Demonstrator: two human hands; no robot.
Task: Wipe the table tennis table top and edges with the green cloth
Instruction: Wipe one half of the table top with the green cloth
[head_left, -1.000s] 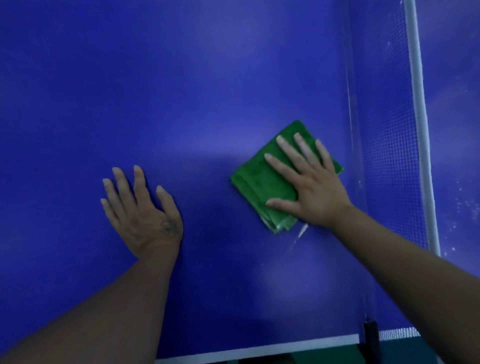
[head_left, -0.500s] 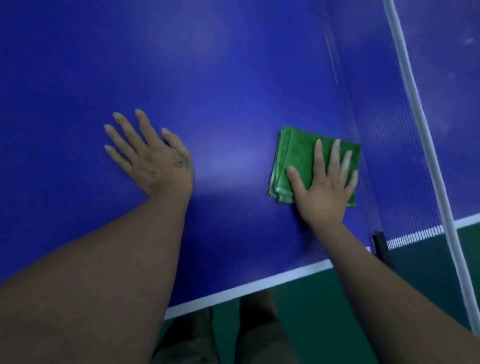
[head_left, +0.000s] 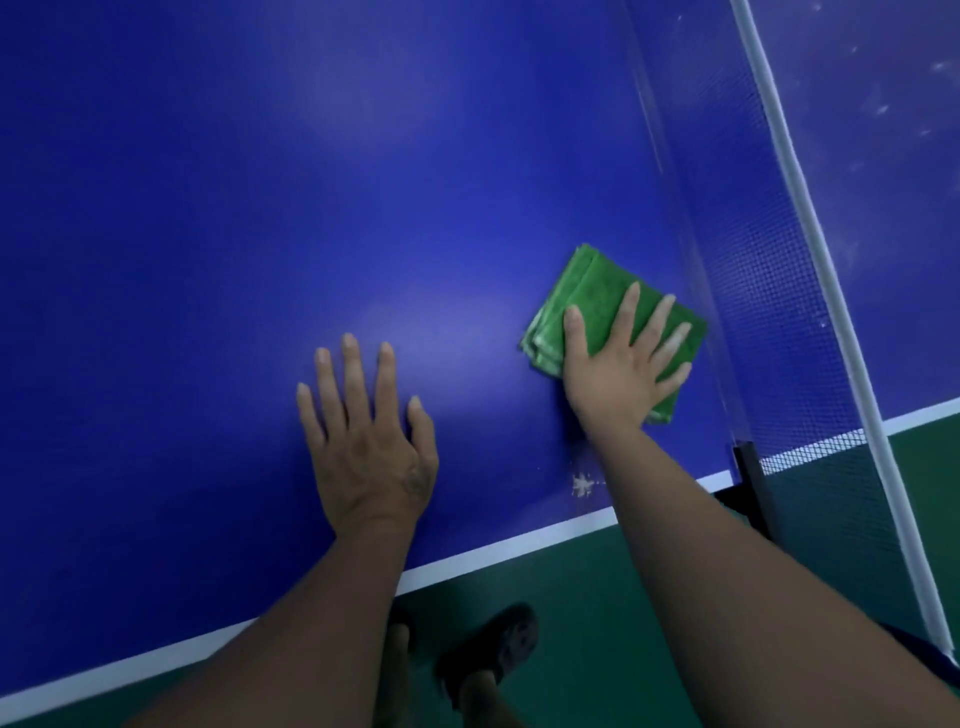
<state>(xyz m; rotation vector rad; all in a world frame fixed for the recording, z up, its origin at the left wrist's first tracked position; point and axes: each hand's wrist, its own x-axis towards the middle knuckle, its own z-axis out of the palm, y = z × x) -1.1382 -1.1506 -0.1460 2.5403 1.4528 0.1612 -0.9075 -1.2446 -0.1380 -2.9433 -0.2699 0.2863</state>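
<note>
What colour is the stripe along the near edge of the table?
White, a thin stripe bordering the blue table top; the head view shows it clearly.

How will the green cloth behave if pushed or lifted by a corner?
Probably slides easily: the green cloth lies flat under the right hand on the glossy table top. Likely floppy: stacked folds show at its left edge, so a corner lift would probably unfold it.

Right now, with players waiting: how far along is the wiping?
Looks done: the table top around the left hand shows no marks. In hand: the right hand presses the green cloth flat beside the net. Remaining: the white splatter by the white edge, the edge itself, and specks beyond the net.
</note>
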